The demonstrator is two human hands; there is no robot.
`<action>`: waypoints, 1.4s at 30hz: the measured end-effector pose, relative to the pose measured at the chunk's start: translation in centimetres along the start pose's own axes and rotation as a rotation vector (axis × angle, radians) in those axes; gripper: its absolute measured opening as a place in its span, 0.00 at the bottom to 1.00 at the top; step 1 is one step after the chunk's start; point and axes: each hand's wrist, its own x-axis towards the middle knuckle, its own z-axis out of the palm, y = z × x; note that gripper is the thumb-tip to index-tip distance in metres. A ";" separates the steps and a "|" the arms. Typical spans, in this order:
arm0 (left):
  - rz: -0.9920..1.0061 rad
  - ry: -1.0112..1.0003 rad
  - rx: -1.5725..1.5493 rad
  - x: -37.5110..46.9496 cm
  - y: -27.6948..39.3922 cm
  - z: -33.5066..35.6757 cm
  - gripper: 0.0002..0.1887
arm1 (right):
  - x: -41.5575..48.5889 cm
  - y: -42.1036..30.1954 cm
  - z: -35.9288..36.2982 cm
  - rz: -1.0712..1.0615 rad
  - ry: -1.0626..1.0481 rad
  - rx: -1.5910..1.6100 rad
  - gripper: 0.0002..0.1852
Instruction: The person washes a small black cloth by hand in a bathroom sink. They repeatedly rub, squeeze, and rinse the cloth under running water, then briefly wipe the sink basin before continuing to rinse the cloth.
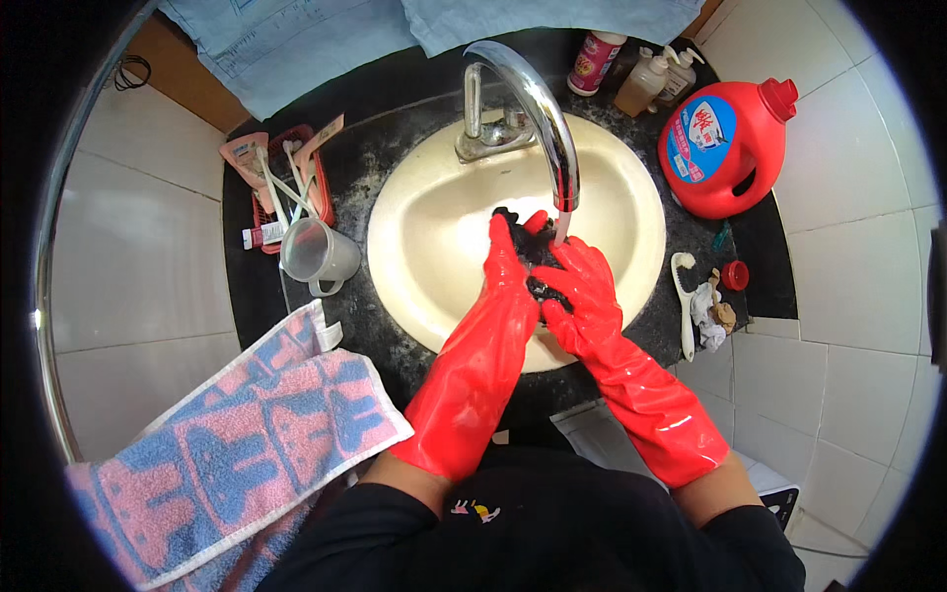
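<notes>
Both of my hands wear long, wet red rubber gloves and meet over the cream washbasin [436, 303]. Between them is a bunched black wet cloth [536, 248], mostly covered by the fingers. My left hand [510, 259] grips its left side. From the right, my right hand [584, 292] has its fingers curled on the same cloth. A stream of water [563, 226] runs from the curved chrome faucet [544, 96] onto the right glove's fingers and the cloth.
On the black counter's left stand a plastic cup [318, 255] and a red basket [325, 196] of toothbrushes. A pink-and-blue towel [251, 451] hangs lower left. Right are a red detergent jug [729, 148], pump bottles [642, 81], a white brush [682, 303] and a red cap [735, 275].
</notes>
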 end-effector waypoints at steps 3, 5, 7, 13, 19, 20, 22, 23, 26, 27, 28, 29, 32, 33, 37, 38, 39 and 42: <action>0.065 0.120 0.033 1.2 -0.9 0.3 0.25 | -0.1 0.6 0.5 0.008 0.028 0.011 0.17; 0.137 0.207 0.110 1.2 -1.4 1.3 0.25 | -0.3 1.1 0.5 0.004 0.015 -0.069 0.17; 0.161 0.155 0.100 4.2 -1.6 -2.6 0.23 | 1.3 1.2 1.5 -0.052 0.085 -0.020 0.14; 0.176 0.044 -0.083 3.5 -2.0 -2.5 0.15 | 4.5 0.7 1.5 0.266 -0.196 -0.124 0.09; -0.004 0.092 0.161 1.5 -3.1 -0.4 0.15 | 7.5 1.0 0.5 0.813 -0.371 -0.020 0.23; -0.083 -0.001 -0.006 2.9 -2.8 -1.9 0.16 | 7.3 2.1 1.6 0.806 -0.341 -0.062 0.23; -0.113 0.167 -0.047 2.3 -2.8 0.3 0.19 | 6.4 6.7 3.3 0.868 -0.291 -0.072 0.24; -0.234 -0.045 -0.096 3.1 -2.8 -1.2 0.19 | 4.9 8.9 3.1 0.998 -0.174 0.087 0.24; -0.045 0.370 -0.003 0.7 -1.4 1.3 0.21 | 4.0 7.8 2.1 1.218 0.233 0.858 0.23; -0.064 0.215 -0.081 1.2 -1.3 0.4 0.25 | 1.3 10.8 2.3 1.140 0.312 1.140 0.22; -0.077 0.220 -0.116 0.8 -1.1 1.3 0.26 | -0.3 11.8 2.1 1.064 0.445 1.293 0.20; -0.072 0.238 -0.150 0.1 -0.4 2.1 0.27 | 0.1 9.9 1.6 1.205 0.618 1.411 0.18; 0.024 0.184 -0.109 -0.5 0.9 1.0 0.31 | 2.0 2.2 -0.5 0.863 -0.072 -0.197 0.21; 0.038 0.189 -0.115 -0.6 1.0 1.2 0.32 | 1.4 2.3 -0.3 0.871 -0.040 -0.172 0.22; 0.098 0.112 -0.161 0.5 0.2 -0.4 0.30 | -1.5 6.4 2.3 1.048 0.641 1.651 0.25; 0.112 0.128 -0.208 0.9 0.1 -0.7 0.30 | -2.2 6.8 2.6 1.096 0.567 1.604 0.25; 0.124 0.111 -0.194 1.4 0.4 -1.9 0.29 | -1.3 5.4 2.7 1.142 0.478 1.560 0.26; 0.156 0.073 -0.167 1.3 0.8 -2.9 0.27 | -0.3 3.3 2.8 1.365 0.340 1.379 0.25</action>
